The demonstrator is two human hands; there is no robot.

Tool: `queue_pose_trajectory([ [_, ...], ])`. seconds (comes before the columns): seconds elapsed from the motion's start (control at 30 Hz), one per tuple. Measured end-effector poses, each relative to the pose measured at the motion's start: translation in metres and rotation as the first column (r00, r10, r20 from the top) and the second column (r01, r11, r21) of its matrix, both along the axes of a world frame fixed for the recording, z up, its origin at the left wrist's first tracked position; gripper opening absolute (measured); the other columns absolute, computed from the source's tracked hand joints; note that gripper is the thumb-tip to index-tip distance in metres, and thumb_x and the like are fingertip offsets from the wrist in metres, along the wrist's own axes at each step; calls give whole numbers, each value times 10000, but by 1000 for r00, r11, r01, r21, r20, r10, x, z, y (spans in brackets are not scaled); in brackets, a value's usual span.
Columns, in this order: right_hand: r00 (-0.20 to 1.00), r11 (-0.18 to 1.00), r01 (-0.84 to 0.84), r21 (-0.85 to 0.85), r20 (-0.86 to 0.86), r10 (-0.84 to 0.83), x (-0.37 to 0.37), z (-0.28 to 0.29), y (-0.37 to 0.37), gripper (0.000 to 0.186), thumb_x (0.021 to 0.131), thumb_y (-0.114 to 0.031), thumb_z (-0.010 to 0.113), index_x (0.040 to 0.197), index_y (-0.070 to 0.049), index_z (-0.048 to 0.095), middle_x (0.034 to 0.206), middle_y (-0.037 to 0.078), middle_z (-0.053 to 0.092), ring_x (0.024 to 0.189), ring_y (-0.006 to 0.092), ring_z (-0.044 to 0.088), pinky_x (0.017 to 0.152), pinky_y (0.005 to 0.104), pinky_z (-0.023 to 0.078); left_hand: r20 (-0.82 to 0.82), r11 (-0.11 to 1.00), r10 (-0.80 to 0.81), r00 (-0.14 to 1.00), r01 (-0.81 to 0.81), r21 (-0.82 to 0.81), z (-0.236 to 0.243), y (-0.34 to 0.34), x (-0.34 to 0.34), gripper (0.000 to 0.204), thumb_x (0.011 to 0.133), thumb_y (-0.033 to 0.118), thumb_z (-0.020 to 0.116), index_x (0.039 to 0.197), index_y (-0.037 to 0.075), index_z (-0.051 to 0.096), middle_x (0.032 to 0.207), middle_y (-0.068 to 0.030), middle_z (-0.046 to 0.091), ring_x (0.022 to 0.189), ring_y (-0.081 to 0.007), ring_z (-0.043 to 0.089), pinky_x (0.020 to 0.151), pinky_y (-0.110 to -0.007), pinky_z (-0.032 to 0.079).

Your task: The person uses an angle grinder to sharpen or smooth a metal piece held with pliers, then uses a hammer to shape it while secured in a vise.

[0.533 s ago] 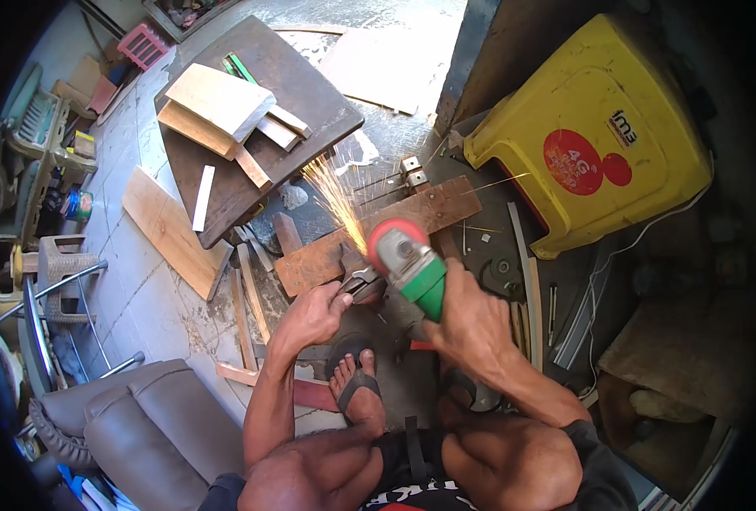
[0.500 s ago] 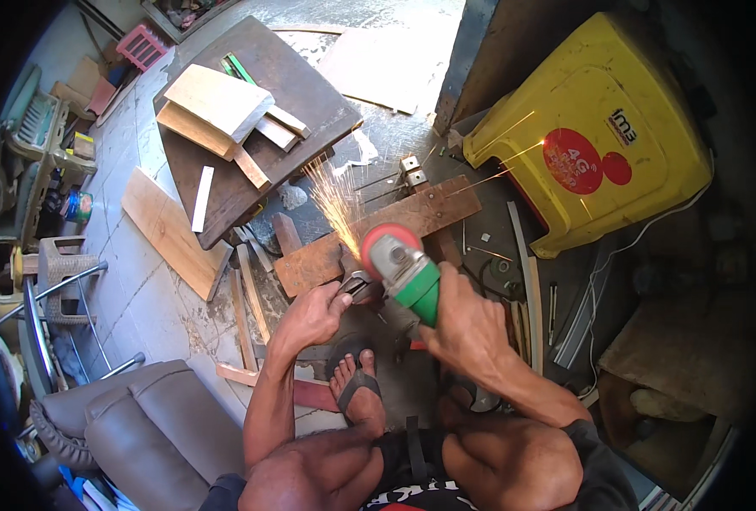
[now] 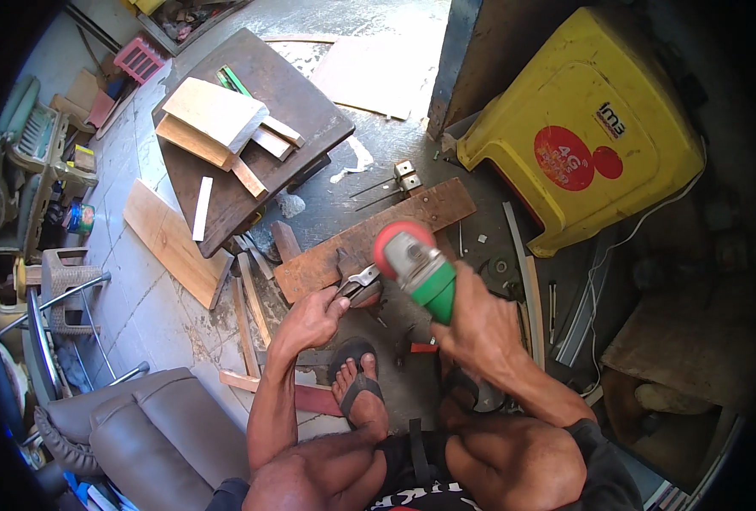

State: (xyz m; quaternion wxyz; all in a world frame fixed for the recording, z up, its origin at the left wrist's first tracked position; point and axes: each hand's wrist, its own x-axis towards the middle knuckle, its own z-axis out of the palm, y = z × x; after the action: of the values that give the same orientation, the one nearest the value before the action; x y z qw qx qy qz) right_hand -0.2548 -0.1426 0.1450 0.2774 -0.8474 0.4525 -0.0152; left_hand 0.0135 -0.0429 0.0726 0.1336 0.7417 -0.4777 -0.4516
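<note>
I grip a green angle grinder with a red disc in my right hand, its fingers closed round the body. The disc is raised just right of a small bright metal piece. My left hand is closed on a dark metal tool, apparently pliers, at that piece. Below them a rusty wooden plank lies across the work area, with small metal blocks just behind it. My sandalled feet are below my hands.
A dark tabletop with stacked boards stands at back left, a yellow plastic stool at right with a white cable beside it. Loose wood strips and a board lie on the floor. A grey padded seat is at lower left.
The spray of sparks has disappeared. The grinder has shifted slightly right, away from the metal piece, whose bright face now shows.
</note>
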Motion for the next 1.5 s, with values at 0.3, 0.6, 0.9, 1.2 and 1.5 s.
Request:
queue_pose_trajectory([
  [0.3,998,998,-61,17,-13,61,2,-3,7,718,770,-183,841,1307,43,423,988,253,629,833,473,715,696,550,587,0,999,-5,1000,5,-38,-6,5,2,312,1034,260,574,1006,-45,634,735,-166,586,700,-292,572,688,-455,453],
  [0.6,997,997,71,-39,-24,-72,-5,-9,-18,708,765,-186,856,1281,27,420,1058,308,650,849,512,708,717,584,578,-8,1000,-3,1000,3,8,1,-1,-1,324,1028,274,580,990,-43,634,845,-288,647,836,-464,643,775,-513,474],
  [0.9,996,996,-86,-2,2,86,2,0,4,763,751,-187,857,1327,57,422,987,257,637,843,472,715,705,560,583,2,1000,20,1000,-20,-15,-3,3,-2,305,1040,265,573,1008,-31,639,748,-176,607,714,-307,598,705,-460,466],
  [1.2,999,999,49,-8,-17,-49,-6,-10,-13,753,775,-194,828,1347,56,406,1065,322,655,863,534,693,744,603,567,51,998,11,999,-7,-61,-3,5,-6,303,1032,262,564,1037,-28,651,804,-262,644,790,-441,650,738,-506,479],
  [1.5,999,999,24,29,26,-25,-9,-8,3,830,767,-219,851,1395,65,388,1121,316,651,924,513,700,775,593,560,72,996,47,996,-41,-75,11,4,-13,291,1027,241,578,991,-38,650,913,-338,674,922,-552,647,804,-593,482],
])
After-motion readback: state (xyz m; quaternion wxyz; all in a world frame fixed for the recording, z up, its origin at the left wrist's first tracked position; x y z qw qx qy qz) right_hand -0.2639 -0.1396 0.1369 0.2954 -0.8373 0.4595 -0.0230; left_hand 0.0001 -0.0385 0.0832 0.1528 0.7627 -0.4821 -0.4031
